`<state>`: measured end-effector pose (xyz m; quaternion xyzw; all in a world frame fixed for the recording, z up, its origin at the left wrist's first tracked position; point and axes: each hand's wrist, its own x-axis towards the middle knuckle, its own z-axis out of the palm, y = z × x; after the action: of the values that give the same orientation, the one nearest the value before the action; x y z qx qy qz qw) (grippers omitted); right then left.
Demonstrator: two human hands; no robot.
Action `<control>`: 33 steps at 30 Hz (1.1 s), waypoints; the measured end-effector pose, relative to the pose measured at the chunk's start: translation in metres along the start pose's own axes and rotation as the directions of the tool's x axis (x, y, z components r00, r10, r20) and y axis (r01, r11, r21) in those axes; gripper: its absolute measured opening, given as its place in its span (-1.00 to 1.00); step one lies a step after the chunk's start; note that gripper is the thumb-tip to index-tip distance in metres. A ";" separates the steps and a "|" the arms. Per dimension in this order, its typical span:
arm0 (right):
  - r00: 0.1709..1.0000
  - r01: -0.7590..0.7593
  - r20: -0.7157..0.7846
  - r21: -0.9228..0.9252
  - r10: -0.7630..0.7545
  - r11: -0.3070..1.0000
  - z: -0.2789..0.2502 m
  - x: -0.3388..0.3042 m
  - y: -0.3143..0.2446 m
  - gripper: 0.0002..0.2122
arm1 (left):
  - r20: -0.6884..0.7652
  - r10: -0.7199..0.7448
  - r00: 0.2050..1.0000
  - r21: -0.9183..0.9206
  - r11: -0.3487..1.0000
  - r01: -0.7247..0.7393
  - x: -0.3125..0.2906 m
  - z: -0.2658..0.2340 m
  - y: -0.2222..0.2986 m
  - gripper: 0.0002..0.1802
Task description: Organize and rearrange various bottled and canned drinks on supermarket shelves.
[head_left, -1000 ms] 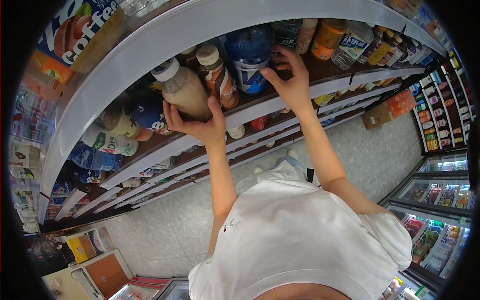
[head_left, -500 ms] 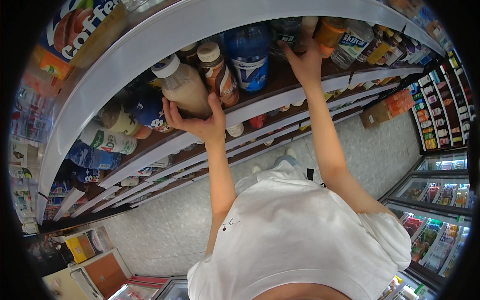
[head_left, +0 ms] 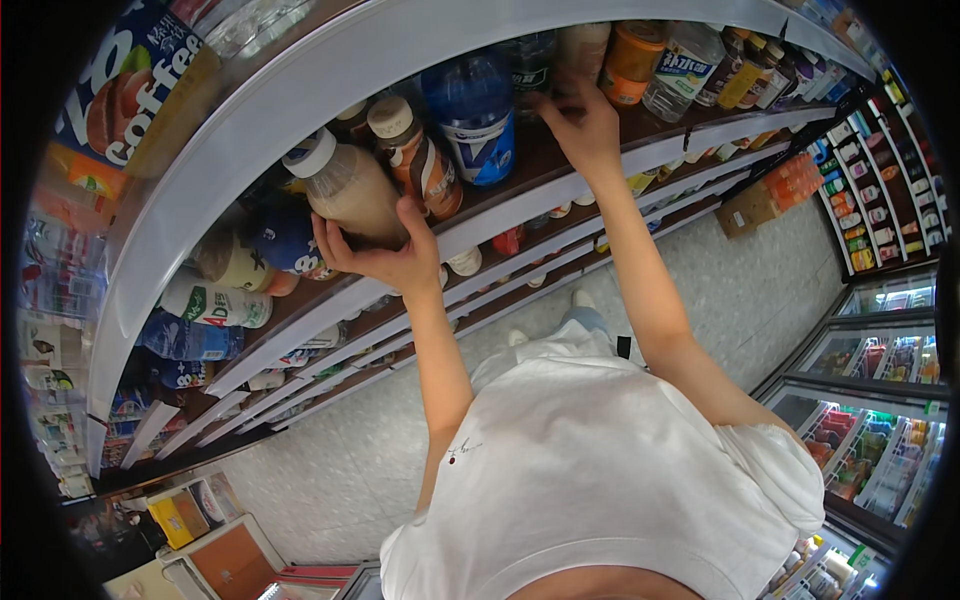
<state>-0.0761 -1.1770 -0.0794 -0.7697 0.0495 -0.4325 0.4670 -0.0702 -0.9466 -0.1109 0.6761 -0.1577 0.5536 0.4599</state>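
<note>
On a shelf of drinks, my left hand [head_left: 385, 258] is closed round the lower part of a beige drink bottle [head_left: 358, 195] with a white cap. The bottle leans at the shelf's front edge, fingers on its left and thumb on its right. A brown-and-white bottle [head_left: 420, 165] with a cream cap and a large blue bottle [head_left: 470, 115] stand to its right. My right hand [head_left: 588, 128] reaches onto the shelf, thumb spread away from the fingers. Its thumb is near a clear bottle with a dark label [head_left: 530, 70]; its fingertips, in shadow, are at the base of a pale bottle [head_left: 585, 48].
An orange bottle [head_left: 632, 62] and a clear bottle with a white-and-green label [head_left: 685, 70] stand right of my right hand. Price rails [head_left: 560, 200] run along the shelf edges. A cardboard box [head_left: 752, 208] is on the floor; glass-door coolers [head_left: 860, 420] stand at right.
The view has shifted slightly, so the shelf appears further left. Both hands stay by the same bottles, and more of the pale bottle shows above my right fingers.
</note>
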 end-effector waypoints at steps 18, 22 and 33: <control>0.962 -0.270 0.098 0.176 0.256 0.947 -0.099 -0.033 0.011 -0.83 | -0.080 0.080 0.994 0.039 0.996 -0.077 -0.003 0.001 -0.007 -0.16; 0.943 -0.334 0.087 0.219 0.322 0.917 -0.123 -0.034 0.028 -0.83 | -0.071 0.126 0.989 0.193 0.975 -0.110 -0.007 0.000 -0.010 -0.19; 0.928 -0.374 0.098 0.250 0.360 0.893 -0.212 -0.013 0.071 -0.81 | -0.019 0.221 0.975 0.132 0.967 -0.216 -0.064 0.067 0.096 -0.31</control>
<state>-0.2116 -1.3542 -0.1015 -0.6876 0.1242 -0.3202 0.6397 -0.1210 -1.0694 -0.1227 0.6737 -0.1874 0.6211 0.3539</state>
